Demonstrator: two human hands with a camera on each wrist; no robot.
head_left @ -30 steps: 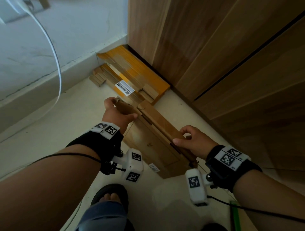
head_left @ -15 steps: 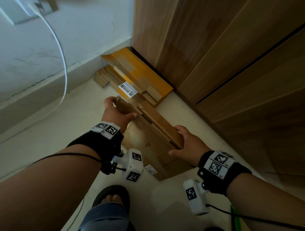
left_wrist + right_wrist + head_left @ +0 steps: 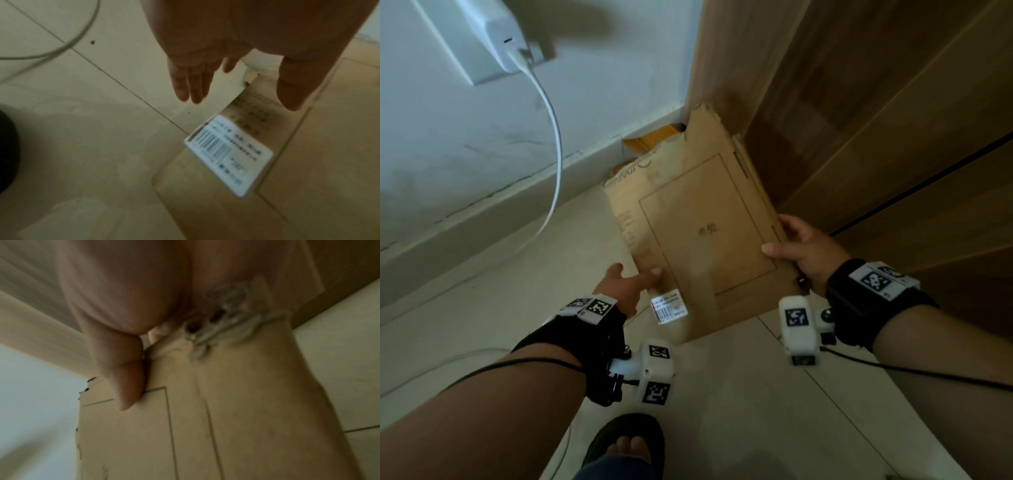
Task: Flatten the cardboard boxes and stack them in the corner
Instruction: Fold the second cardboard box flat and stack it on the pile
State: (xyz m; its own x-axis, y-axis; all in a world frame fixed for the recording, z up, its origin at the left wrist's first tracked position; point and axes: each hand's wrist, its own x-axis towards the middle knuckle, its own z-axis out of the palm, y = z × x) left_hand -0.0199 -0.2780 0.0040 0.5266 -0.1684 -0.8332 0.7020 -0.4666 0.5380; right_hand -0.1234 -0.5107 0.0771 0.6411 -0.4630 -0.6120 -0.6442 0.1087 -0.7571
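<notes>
I hold a flattened brown cardboard box up off the floor, tilted, its torn top edge near the corner. My right hand pinches its right edge, with the thumb on the front face and the fingers behind. My left hand is at the lower left edge, just above a white barcode label. In the left wrist view its fingers are straight over the floor beside the cardboard, with the thumb over it. An orange piece of the flattened stack shows behind the box in the corner.
A wooden cabinet runs along the right. On the left is a white wall with a baseboard; a charger is plugged in, and its cable hangs to the tiled floor. My sandalled foot is below the hands.
The cardboard has come up from the floor and now covers most of the corner stack. My left hand has let go of its far end and moved to the near left edge.
</notes>
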